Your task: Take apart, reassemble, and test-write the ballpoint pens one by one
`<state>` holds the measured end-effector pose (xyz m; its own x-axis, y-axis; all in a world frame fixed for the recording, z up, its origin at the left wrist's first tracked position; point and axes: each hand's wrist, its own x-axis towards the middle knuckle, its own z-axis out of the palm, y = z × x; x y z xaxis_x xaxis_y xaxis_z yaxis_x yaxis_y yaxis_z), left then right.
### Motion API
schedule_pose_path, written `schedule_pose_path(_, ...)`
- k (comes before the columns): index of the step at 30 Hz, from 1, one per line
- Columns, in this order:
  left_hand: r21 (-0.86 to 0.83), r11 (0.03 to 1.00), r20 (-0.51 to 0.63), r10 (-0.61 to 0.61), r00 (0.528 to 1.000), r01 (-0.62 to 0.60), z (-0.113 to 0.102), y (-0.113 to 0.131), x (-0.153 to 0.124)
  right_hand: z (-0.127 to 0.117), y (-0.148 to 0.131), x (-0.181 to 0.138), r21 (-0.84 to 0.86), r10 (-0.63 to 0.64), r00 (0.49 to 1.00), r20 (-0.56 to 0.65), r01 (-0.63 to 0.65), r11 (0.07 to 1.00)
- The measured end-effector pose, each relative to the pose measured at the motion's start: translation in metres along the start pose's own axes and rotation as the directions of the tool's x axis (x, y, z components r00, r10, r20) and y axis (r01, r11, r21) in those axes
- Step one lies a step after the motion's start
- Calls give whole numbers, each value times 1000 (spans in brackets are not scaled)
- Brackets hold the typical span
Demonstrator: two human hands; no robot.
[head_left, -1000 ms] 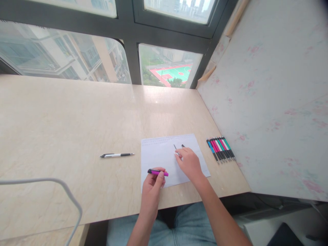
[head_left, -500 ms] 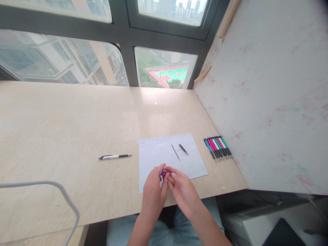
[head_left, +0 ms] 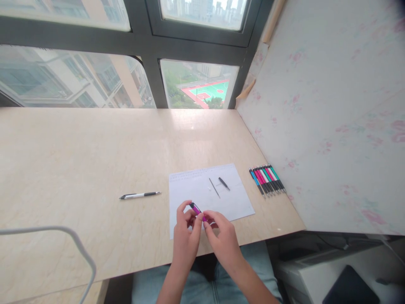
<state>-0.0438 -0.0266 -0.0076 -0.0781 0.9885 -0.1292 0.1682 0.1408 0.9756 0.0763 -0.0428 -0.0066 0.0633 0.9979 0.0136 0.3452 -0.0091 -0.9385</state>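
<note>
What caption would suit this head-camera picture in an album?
Left hand and right hand hold a pink pen over a paper sheet bearing loose pen parts, a row of pens to its right.

The pen barrel (head_left: pixel 196 209) in my fingers (head_left: pixel 186 216) is glossy pink plastic. The sheet of paper (head_left: pixel 236 202) is matt white. The counter (head_left: pixel 95 147) is smooth and polished, marble-like, with a soft sheen. The row of pens (head_left: pixel 267 179) looks like shiny plastic; my jeans (head_left: pixel 202 289) are denim cloth.
</note>
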Motion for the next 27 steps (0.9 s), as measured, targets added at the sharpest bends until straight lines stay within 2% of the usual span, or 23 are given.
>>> schedule_pose_path(8, 40, 999, -51, 5, 999, -3, 5, 0, 1, -1, 8, -4, -397, -172, 985, -26, 148, 906)
schedule_pose_path(14, 248, 962, -17, 119, 993, -111, 4, -2, 5, -4, 10, 1, -456, -189, 982, -27, 156, 876)
schedule_pose_path(18, 464, 858, -25, 260, 965, -219, -1, -9, 9, -7, 13, 12, -532, -162, 984, -76, 97, 841)
schedule_pose_path(22, 618, 687, 51, 450, 892, -382, -6, -20, 12, -6, 15, 29, -637, -140, 986, -89, 52, 769)
schedule_pose_path(24, 661, 626, 98, 476, 874, -414, -6, -25, 14, -4, 15, 37, -677, -129, 988, -88, 35, 735)
schedule_pose_path(27, 694, 589, 130, 464, 876, -415, -6, -28, 15, 1, 13, 47, -718, -120, 990, -80, 26, 695)
